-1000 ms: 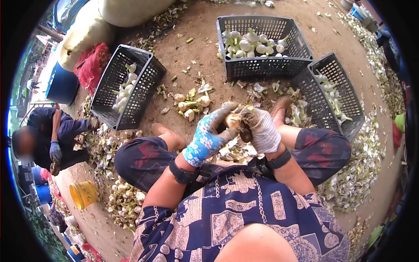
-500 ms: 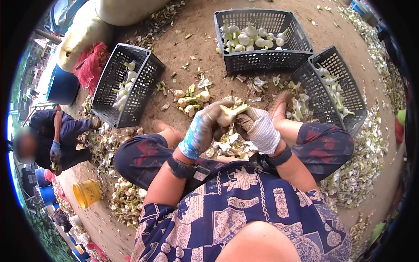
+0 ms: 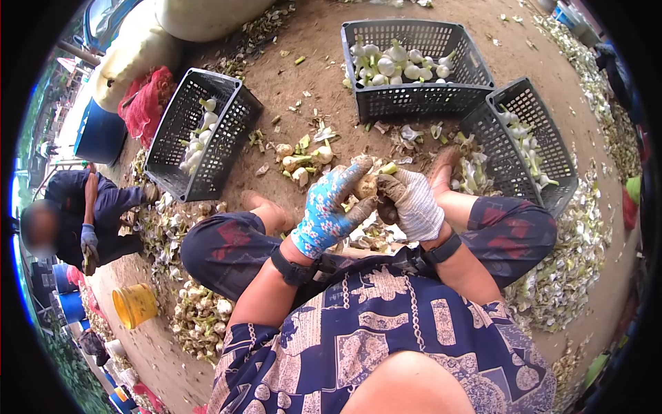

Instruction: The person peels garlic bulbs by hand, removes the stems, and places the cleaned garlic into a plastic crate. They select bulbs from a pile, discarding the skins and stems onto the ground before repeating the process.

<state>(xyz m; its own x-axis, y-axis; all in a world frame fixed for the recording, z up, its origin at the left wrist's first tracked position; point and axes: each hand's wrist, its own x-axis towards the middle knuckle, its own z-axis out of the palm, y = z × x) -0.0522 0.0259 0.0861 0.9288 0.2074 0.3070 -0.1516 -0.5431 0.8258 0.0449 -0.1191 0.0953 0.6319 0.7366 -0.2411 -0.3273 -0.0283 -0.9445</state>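
Note:
A garlic bulb [image 3: 367, 185] with a short green stem is between my two gloved hands, above my crossed legs. My left hand [image 3: 334, 205], in a blue flowered glove with dirty fingertips, has its thumb and fingers around the bulb's left side. From the right, my right hand [image 3: 408, 201], in a whitish knit glove, grips the bulb near its stem. A dark rounded object shows under the right fingers; I cannot make out what it is. Loose bulbs [image 3: 298, 162] lie on the ground beyond my left hand. Peeled skins [image 3: 372, 234] are heaped below the hands.
Black crates with white bulbs stand at the left [image 3: 200, 134], top centre [image 3: 420, 103] and right [image 3: 545, 138]. A yellow bucket [image 3: 136, 306] and a garlic pile [image 3: 200, 317] are at lower left. Another person [image 3: 103, 207] sits at far left. Skins [image 3: 572, 276] cover ground at right.
My left hand has turned so the back of its flowered glove shows more. The bulb has rotated in the grip, and its stem looks shorter or more hidden.

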